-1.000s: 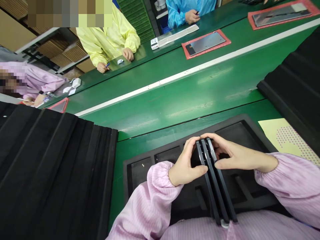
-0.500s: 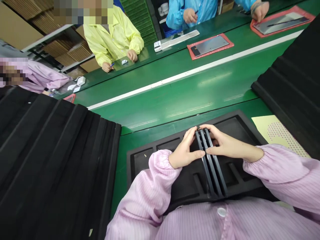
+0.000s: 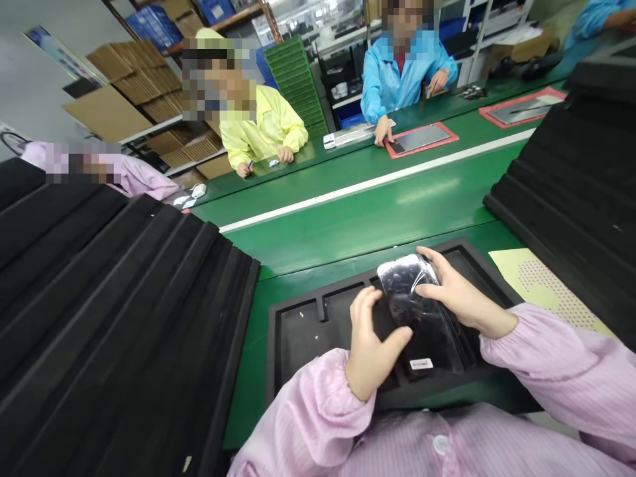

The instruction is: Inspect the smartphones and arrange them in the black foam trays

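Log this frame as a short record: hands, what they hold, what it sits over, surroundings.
left hand: thumb and fingers on the panel's left edge
right hand: fingers on the panel's far right corner
panel: dark, glossy, face up, white label near its close end
tray: black foam, compartments, under the panel
table: green, white stripe
sides: stacks of black trays left and right

Glossy black phones (image 3: pixel 422 315) held flat over a black foam tray (image 3: pixel 298 331), lower centre of the frame.

The top phone faces up, its dark shiny surface catching reflections, a small white label near its lower end. It lies lengthwise, slightly tilted, with more phones stacked beneath. The left hand (image 3: pixel 370 344) touches its left edge; the right hand (image 3: pixel 457 298) grips its upper right corner.
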`<action>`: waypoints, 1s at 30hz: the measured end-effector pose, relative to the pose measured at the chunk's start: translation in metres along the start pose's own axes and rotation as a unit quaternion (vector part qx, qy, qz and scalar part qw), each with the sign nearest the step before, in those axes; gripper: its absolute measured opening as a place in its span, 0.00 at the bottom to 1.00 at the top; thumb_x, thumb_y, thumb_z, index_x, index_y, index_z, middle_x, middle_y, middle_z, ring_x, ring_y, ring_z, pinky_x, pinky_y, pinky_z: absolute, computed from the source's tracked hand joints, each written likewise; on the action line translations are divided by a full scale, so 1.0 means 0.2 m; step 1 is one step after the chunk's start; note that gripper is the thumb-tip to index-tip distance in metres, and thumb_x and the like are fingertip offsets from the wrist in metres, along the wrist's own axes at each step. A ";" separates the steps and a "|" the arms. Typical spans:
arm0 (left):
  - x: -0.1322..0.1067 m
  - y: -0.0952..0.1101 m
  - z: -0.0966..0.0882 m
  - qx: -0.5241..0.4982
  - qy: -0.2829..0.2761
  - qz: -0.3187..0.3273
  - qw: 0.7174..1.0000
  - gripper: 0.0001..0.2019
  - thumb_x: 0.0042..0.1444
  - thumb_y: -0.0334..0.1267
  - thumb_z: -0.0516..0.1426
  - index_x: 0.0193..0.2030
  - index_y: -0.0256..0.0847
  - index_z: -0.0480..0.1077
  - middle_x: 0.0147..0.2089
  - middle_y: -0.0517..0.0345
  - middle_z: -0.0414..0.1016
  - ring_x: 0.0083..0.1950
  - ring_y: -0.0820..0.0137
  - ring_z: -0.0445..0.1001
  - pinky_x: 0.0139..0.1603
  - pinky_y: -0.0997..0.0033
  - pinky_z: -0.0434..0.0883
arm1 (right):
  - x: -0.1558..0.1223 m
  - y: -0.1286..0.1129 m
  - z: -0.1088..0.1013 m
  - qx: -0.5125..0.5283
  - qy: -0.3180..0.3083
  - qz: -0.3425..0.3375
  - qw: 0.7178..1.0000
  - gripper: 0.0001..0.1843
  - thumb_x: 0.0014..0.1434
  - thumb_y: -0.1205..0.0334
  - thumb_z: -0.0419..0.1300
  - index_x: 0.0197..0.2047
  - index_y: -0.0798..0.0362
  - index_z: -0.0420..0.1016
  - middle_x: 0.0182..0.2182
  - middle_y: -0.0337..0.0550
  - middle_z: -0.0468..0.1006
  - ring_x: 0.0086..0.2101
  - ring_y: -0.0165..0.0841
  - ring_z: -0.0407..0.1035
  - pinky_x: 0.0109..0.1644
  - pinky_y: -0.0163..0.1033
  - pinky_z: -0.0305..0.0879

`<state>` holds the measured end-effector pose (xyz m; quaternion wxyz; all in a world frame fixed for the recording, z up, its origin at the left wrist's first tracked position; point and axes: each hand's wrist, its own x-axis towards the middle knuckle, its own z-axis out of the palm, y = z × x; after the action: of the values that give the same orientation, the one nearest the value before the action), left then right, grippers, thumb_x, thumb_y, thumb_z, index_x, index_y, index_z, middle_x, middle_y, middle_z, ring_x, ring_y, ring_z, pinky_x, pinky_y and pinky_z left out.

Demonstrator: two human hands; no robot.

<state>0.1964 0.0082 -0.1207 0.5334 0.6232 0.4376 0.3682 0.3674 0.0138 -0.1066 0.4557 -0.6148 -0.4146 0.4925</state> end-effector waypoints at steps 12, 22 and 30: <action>-0.03 0.05 0.00 -0.380 -0.085 -0.212 0.896 0.15 0.32 0.33 0.58 0.33 0.35 0.72 0.28 0.56 0.74 0.30 0.67 0.70 0.32 0.69 0.64 | 0.04 -0.11 0.01 -0.173 -0.042 -0.218 0.960 0.29 0.53 0.42 0.56 0.53 0.50 0.66 0.55 0.50 0.63 0.56 0.45 0.57 0.59 0.51 0.56; 0.01 0.07 -0.04 -0.299 -0.143 -0.254 0.909 0.14 0.29 0.29 0.58 0.30 0.35 0.70 0.23 0.64 0.64 0.25 0.76 0.56 0.28 0.75 0.57 | 0.11 -0.25 -0.01 -0.311 -0.052 -0.470 0.825 0.08 0.61 0.62 0.54 0.31 0.49 0.72 0.34 0.43 0.77 0.37 0.36 0.71 0.42 0.44 0.68; 0.01 0.07 -0.04 -0.376 -0.111 -0.257 0.883 0.18 0.31 0.30 0.59 0.35 0.36 0.72 0.25 0.61 0.69 0.29 0.70 0.65 0.33 0.70 0.62 | -0.21 -0.22 -0.06 -0.377 -0.137 -0.531 0.746 0.10 0.60 0.68 0.52 0.33 0.45 0.72 0.31 0.35 0.78 0.40 0.32 0.72 0.55 0.41 0.67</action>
<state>0.1916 0.0123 -0.1046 0.8486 0.2787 0.3488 0.2836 0.3702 -0.0177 -0.0536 0.3130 -0.3432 -0.8839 0.0534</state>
